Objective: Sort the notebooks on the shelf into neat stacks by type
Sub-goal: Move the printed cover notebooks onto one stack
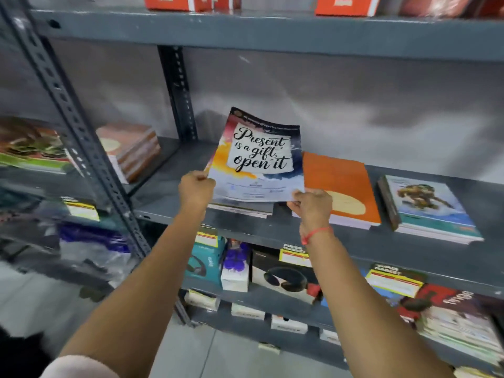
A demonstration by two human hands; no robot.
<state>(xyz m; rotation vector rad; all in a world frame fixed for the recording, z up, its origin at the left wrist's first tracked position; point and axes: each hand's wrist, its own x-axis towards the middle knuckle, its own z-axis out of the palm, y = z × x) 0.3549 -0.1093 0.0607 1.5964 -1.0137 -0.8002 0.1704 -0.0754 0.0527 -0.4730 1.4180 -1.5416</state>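
Observation:
I hold a thin notebook [259,156] with the words "Present is a gift, open it" tilted up above the grey shelf [354,236]. My left hand [197,188] pinches its lower left corner and my right hand [311,204] grips its lower right corner. Under it lies a low stack of notebooks [240,210], mostly hidden. To the right sits an orange-covered stack [338,184], and further right a stack with a creature picture on a teal cover [428,205].
A slotted upright post [178,91] stands behind the notebook. Left of the nearer post [73,126], more book stacks [131,148] lie on the neighbouring shelf. Boxed headphones [283,274] and price tags fill the shelf below. Red boxes [346,5] sit on the top shelf.

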